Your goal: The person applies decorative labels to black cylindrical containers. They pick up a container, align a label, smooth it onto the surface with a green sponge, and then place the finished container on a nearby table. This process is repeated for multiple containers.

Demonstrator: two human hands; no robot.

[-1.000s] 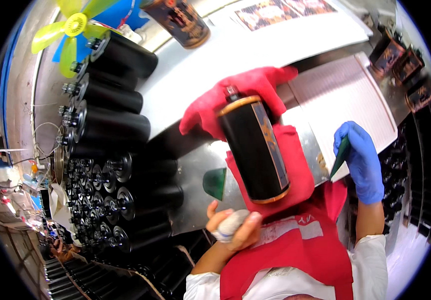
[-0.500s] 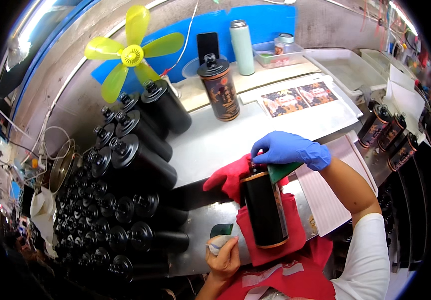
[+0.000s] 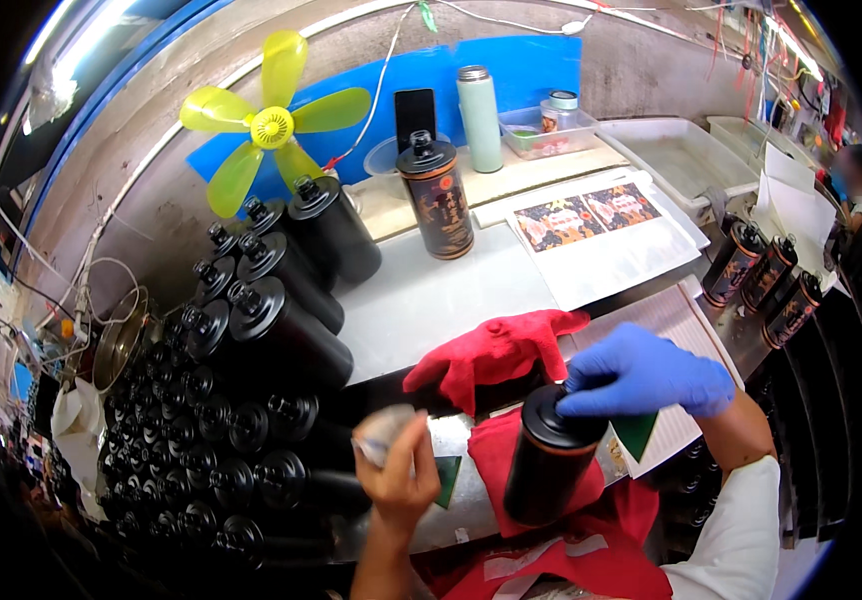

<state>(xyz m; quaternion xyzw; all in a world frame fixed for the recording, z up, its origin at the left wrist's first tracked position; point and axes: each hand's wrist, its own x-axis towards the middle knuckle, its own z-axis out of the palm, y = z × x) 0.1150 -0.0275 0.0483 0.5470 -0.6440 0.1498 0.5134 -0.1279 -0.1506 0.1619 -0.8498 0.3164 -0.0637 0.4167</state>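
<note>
White workbench [image 3: 421,300] flanked by stacked black cylinders [image 3: 281,335]. A tall black cylindrical bottle [image 3: 549,455] stands nearly upright on red cloth [image 3: 496,355] at the bench's near edge, long axis tilted slightly toward the wearer. The blue-gloved right hand [image 3: 648,372], nearer, arches over from the right, fingers clasping its cap. The bare left hand [image 3: 401,470], just left, grips a crumpled pale wad [image 3: 379,432].

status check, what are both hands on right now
Right hand, blue glove, on top of the black bottle. Left hand, bare, holds a pale wad. Bottle stands on red cloth; nothing blocking.
</note>
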